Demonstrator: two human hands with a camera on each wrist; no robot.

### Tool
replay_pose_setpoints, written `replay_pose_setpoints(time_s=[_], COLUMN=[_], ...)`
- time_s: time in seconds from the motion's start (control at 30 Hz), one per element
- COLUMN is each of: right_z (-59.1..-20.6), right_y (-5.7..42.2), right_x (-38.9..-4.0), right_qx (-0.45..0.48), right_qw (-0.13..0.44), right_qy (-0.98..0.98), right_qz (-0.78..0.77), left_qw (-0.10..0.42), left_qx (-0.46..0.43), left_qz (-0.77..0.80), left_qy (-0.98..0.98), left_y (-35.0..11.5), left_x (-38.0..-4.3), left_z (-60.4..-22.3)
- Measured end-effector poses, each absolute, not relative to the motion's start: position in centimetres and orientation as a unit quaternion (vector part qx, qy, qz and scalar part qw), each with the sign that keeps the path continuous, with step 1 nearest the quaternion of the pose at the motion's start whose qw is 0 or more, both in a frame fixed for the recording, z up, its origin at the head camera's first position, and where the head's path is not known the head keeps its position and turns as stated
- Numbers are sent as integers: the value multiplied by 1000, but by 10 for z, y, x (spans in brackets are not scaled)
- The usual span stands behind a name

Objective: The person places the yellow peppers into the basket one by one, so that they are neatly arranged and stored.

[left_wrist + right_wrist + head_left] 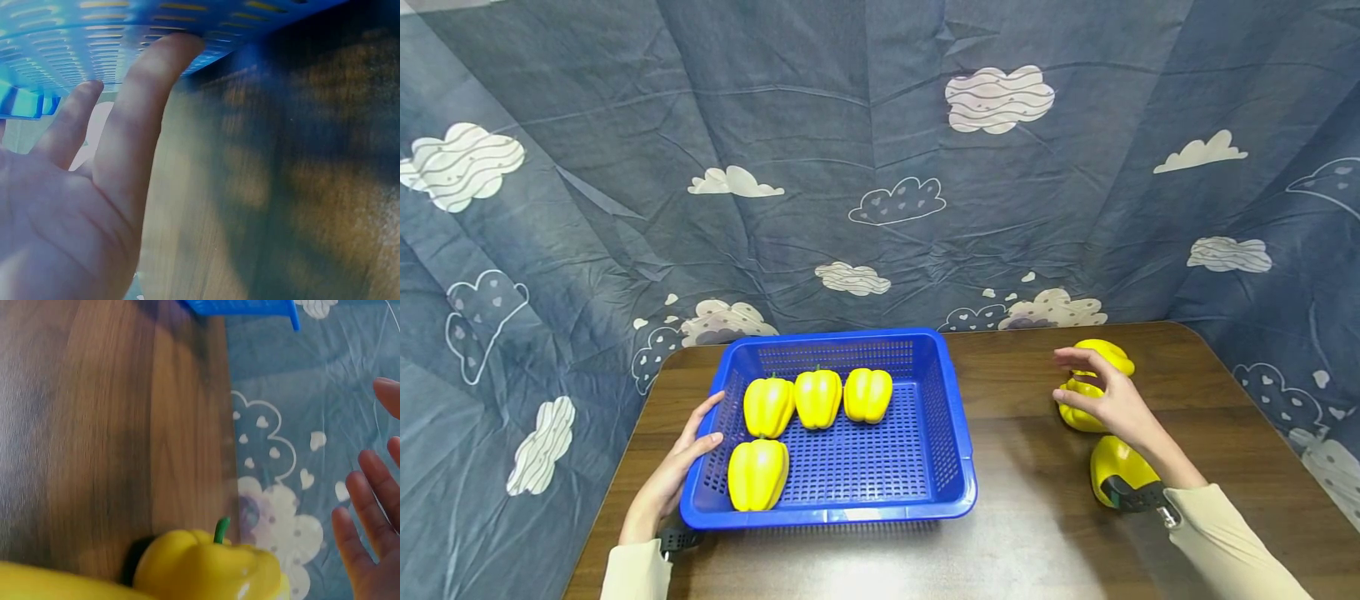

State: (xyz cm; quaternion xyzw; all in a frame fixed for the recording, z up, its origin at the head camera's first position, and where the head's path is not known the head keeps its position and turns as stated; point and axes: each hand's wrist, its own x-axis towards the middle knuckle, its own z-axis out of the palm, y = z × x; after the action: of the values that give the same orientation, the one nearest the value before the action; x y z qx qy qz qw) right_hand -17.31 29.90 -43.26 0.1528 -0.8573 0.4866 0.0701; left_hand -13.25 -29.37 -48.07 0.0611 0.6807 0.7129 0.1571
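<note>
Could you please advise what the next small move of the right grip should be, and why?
I would probably lower the right grip and close it on the middle yellow pepper outside the blue basket: in the head view, the open grip partly covers this pepper and holds nothing. Four other peppers lie in the basket, with space left on their right.

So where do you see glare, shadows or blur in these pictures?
Head view: white glare on the table in front of the blue basket; left wrist view: the left hand looks soft and hazy, with dark, blurry shadows across the wood; right wrist view: a dark shadow left of the yellow pepper with the green stem, plus a small shiny highlight on its skin.
</note>
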Motion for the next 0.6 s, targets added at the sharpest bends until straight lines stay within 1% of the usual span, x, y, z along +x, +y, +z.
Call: replay_pose_setpoints(time_s=[0.4,0.6], right_z=[-438,-442], right_y=[328,342], right_x=[-170,-170], right_qx=[133,115], right_qw=[47,5], right_qy=[-881,-905], right_qz=[452,410], left_qw=[158,160], left_qx=[57,59], left_qz=[709,717], left_qy=[685,676], left_y=[-293,-293], left_x=[-133,-133], left_z=[-480,-481])
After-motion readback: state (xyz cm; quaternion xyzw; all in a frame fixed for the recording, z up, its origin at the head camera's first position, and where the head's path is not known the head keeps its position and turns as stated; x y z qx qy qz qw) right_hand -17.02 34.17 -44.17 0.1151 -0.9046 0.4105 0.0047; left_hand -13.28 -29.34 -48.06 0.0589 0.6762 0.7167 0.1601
